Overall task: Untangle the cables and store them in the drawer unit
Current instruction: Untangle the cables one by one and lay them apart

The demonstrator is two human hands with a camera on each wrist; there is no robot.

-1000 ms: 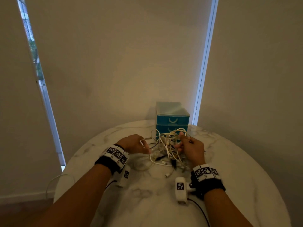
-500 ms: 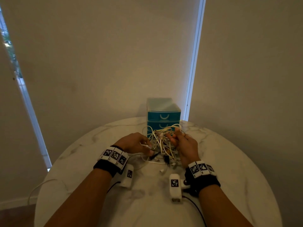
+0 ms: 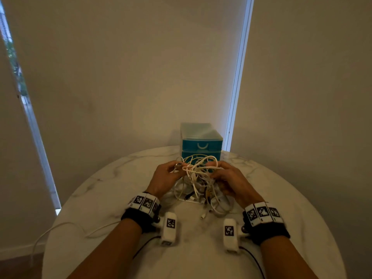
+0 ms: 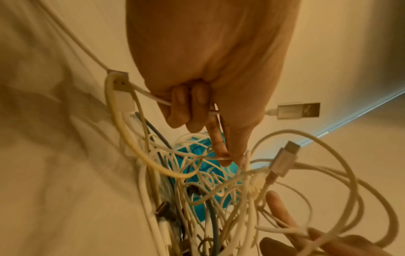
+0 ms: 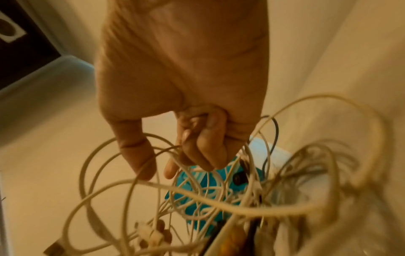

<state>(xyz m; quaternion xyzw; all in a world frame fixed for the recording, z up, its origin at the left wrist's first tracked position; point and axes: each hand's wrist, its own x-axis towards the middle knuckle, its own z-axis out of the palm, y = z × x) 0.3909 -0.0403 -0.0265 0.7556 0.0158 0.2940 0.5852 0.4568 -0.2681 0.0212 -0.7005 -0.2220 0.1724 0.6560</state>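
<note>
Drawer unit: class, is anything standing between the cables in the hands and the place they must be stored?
Nothing stands between them on the table. The cables, gripped by the left hand and right hand, hang directly in front of the drawer unit. But its visible top drawer is closed, and the cables are tangled.

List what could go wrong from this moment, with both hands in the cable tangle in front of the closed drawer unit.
1. The left hand grips one white cable near its USB plug; pulling it while the right hand holds the cable tangle could tighten knots.
2. The tangle hangs right in front of the drawer unit; a hard tug might snag or shift it.
3. Loose plug ends trail on the table and could catch.
</note>
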